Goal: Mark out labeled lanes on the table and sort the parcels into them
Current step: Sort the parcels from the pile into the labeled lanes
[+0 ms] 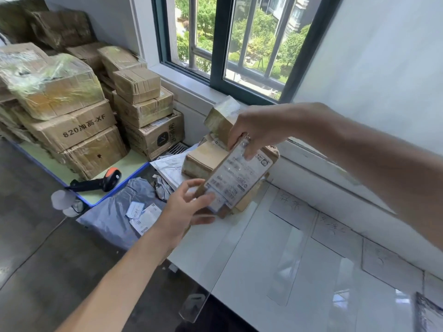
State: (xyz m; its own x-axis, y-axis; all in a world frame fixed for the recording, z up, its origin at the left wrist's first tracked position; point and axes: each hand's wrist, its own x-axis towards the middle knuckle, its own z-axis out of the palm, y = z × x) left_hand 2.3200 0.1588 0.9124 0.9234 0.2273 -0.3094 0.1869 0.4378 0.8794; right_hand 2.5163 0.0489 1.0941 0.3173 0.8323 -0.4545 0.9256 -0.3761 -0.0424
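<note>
A small cardboard parcel with a white shipping label is held tilted above the white table. My right hand grips its far top end. My left hand holds its near lower end, fingers spread around the corner. Strips of clear tape divide the table into lanes, and handwritten paper labels are taped along the wall side. Behind the held parcel, a heap of cardboard parcels sits at the table's far end, topped by a small taped box.
Stacked cardboard boxes fill a blue-edged table at left, with an orange-and-black barcode scanner at its near edge. Grey plastic mailer bags lie between the two tables. A barred window is behind.
</note>
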